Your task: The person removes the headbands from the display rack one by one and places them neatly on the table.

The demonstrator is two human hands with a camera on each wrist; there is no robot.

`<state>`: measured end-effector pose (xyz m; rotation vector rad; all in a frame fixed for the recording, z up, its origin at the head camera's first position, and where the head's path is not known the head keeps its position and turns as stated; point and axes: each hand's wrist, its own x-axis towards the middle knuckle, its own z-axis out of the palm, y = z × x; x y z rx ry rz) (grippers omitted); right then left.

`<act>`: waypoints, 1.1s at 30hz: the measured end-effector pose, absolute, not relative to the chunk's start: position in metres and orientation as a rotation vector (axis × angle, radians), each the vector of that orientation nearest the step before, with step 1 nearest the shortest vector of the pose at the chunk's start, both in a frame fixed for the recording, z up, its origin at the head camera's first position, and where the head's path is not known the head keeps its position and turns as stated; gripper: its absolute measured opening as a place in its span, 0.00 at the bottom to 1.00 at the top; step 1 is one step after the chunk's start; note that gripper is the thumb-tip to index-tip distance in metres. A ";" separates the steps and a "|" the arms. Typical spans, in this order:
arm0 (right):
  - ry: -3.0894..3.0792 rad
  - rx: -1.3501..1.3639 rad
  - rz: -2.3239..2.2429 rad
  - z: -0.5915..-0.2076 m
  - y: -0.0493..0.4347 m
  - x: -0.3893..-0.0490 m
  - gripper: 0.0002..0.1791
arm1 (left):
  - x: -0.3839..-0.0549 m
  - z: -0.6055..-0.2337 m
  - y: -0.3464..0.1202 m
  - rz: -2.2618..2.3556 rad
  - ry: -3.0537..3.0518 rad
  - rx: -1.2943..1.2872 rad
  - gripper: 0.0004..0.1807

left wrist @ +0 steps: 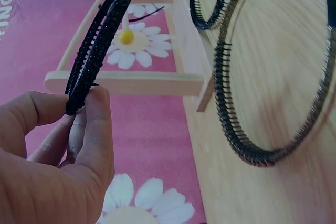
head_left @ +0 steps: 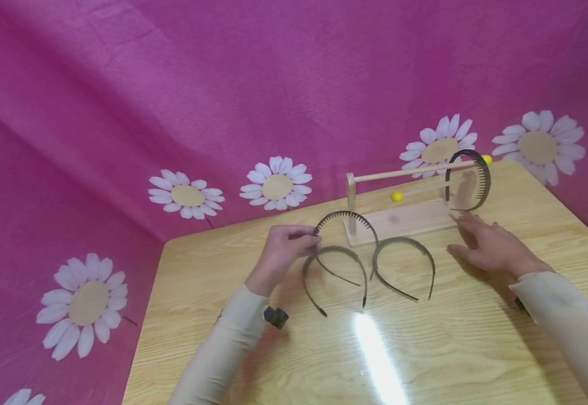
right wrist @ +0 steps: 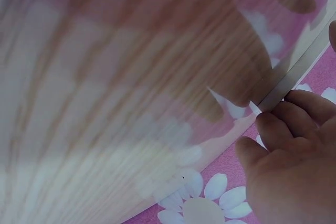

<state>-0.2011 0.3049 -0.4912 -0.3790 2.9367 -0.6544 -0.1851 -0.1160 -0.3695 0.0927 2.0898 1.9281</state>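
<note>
My left hand (head_left: 286,253) pinches one end of a black toothed headband (head_left: 347,214) between thumb and fingers. In the left wrist view this headband (left wrist: 97,51) slants up from the fingertips, its surface dark and glittery. Two more headbands lie on the table: one dark headband (head_left: 334,248) just below the held one, another headband (head_left: 405,241) to its right. A wooden rack (head_left: 400,222) with two yellow-tipped rods stands behind them. Round its right end hangs a black headband (head_left: 485,180). My right hand (head_left: 493,247) lies palm down, fingertips right at the base's right end.
The wood-grain table (head_left: 213,315) reflects a bright light strip near its front. Behind and to the left hangs a pink cloth (head_left: 253,84) with white daisies, close along the table's back edge. A yellow tip (head_left: 397,196) ends the lower rod on the left.
</note>
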 end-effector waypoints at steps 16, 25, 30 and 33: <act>2.943 -0.373 -0.651 -0.490 0.304 -0.201 0.47 | -0.185 -0.385 -0.144 1.838 2.157 0.028 0.11; 2.950 -0.403 -0.649 -0.491 0.305 -0.200 0.46 | -0.191 -0.414 -0.168 1.841 2.140 -0.019 0.11; 2.946 -0.407 -0.633 -0.492 0.306 -0.200 0.44 | -0.189 -0.417 -0.177 1.795 2.170 -0.081 0.12; 2.922 -0.396 -0.625 -0.491 0.306 -0.200 0.42 | -0.188 -0.417 -0.182 1.744 2.210 -0.106 0.12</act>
